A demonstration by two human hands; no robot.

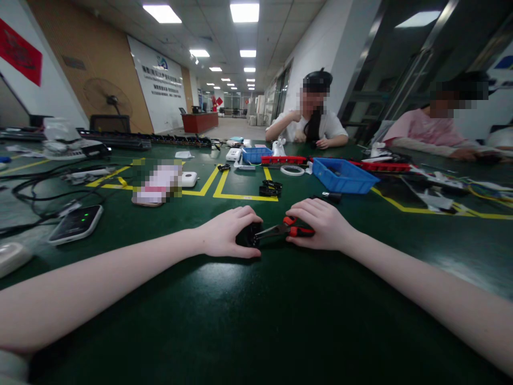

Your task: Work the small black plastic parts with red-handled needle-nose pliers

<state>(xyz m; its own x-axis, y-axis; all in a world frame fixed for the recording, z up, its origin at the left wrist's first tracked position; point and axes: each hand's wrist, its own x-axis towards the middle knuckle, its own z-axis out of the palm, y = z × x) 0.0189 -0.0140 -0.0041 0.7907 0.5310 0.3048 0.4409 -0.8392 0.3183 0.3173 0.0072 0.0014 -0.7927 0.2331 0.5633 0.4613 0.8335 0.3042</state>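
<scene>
My left hand (227, 233) is closed around a small black part (247, 235) that rests on the green table (248, 310). My right hand (320, 224) grips the red handles of a pair of pliers (280, 230). The pliers' metal jaws point left and touch the black part. Both hands lie low on the table surface, close together. Most of the black part is hidden under my left fingers.
A blue bin (342, 176) stands behind my right hand, a smaller blue tray (255, 154) farther back. Black clips (271, 188) lie inside yellow floor-tape lines. A power bank (76, 223) and cables sit at left. Two people sit across the table at the far right.
</scene>
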